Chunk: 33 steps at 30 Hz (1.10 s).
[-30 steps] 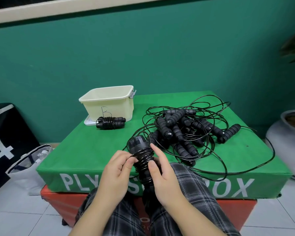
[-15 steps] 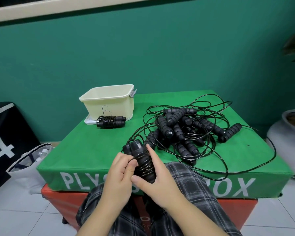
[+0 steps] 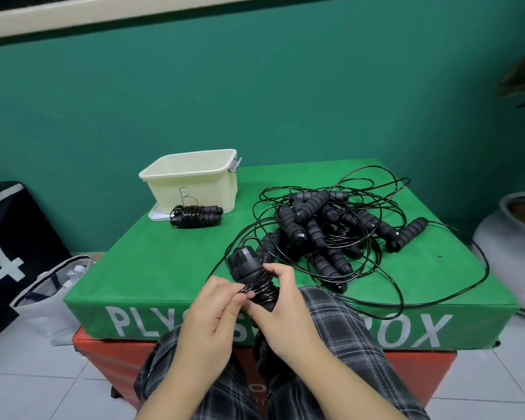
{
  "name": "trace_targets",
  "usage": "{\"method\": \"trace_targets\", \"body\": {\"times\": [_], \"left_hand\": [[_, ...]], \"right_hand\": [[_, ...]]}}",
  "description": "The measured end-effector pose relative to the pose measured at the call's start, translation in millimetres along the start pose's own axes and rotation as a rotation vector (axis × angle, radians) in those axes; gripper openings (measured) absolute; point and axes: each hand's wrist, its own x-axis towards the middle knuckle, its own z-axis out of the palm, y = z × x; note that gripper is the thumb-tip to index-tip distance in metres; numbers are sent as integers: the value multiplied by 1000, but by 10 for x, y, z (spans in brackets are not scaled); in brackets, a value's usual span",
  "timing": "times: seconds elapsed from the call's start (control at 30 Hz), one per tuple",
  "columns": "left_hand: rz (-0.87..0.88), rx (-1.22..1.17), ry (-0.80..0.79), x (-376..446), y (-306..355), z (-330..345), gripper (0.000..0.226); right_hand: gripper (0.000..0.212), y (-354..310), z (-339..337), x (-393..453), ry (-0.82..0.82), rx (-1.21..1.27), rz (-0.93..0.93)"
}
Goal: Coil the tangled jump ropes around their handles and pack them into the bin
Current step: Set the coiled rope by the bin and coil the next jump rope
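Even, soft indoor light; faint shadows; sharp centre; wide-angle bending at edges; small glare on grey pot [image 3: 509,247].

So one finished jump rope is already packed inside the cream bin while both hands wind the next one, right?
Not quite. The head view shows the finished coiled rope lying on the green box just in front of the cream bin, not inside it. The rest holds: the left hand and right hand are winding the next rope bundle.

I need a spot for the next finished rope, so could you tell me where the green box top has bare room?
Free: the green box top between the coiled rope beside the bin and the near edge. Crowded: the right half, under the tangled ropes, whose loops reach the near right edge.
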Motion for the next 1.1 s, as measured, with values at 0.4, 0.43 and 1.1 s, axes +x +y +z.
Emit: {"method": "trace_targets", "body": {"times": [0.4,0.43,1.1], "left_hand": [[-341,-82,-45,46,-171,-108,10],[-405,-119,-46,65,-210,-96,9],[-212,-8,-33,146,62,-225,15]], "right_hand": [[48,-29,-55,-63,12,115,22],[47,-44,-63,-74,-2,139,18],[48,21,-28,-29,64,-83,-300]]}}
